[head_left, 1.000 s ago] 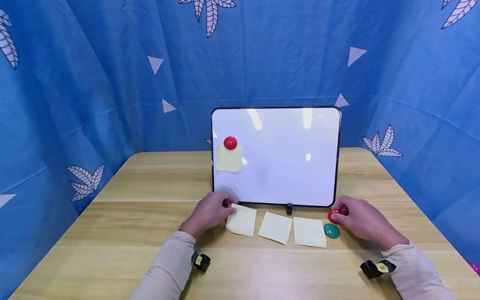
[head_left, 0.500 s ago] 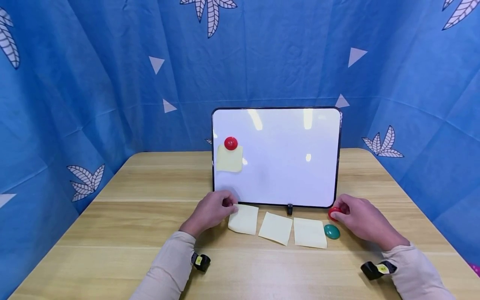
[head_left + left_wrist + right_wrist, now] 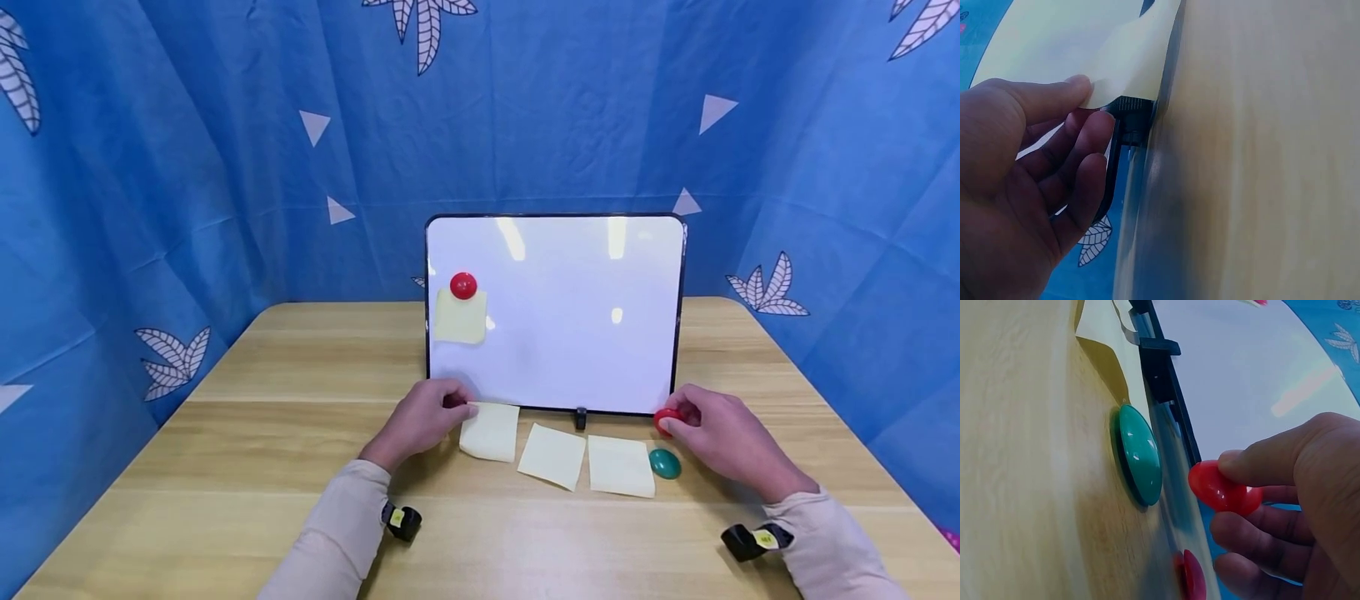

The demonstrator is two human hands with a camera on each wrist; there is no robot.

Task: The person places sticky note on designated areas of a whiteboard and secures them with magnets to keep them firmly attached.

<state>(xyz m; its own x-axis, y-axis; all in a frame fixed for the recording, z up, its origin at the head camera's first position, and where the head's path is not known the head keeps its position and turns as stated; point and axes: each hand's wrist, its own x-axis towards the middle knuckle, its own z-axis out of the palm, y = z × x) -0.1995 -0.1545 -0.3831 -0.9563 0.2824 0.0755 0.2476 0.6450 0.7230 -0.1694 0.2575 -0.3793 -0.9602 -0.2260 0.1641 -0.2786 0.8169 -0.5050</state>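
My left hand (image 3: 422,423) pinches a pale yellow sticky note (image 3: 491,435) by its upper left corner, just in front of the whiteboard's lower left edge. In the left wrist view the note (image 3: 1129,56) bends away from the thumb. A round red magnet (image 3: 1219,490) is pinched between thumb and fingers of my right hand (image 3: 723,437), by the lower right corner of the whiteboard (image 3: 562,325). Below that hand a green magnet (image 3: 664,463) lies on the table. Another red magnet (image 3: 1194,575) shows low in the right wrist view; the right hand hides it in the head view.
Two more sticky notes, one tilted (image 3: 552,457) and one straighter (image 3: 621,466), lie on the wooden table (image 3: 262,467). On the board a red magnet (image 3: 463,286) holds a note (image 3: 461,318). A black foot (image 3: 581,419) supports the board. Blue curtain (image 3: 570,108) surrounds the table.
The left hand and its sticky note have shifted slightly up and right, toward the board. My right hand has raised its red magnet a little, away from the green one.
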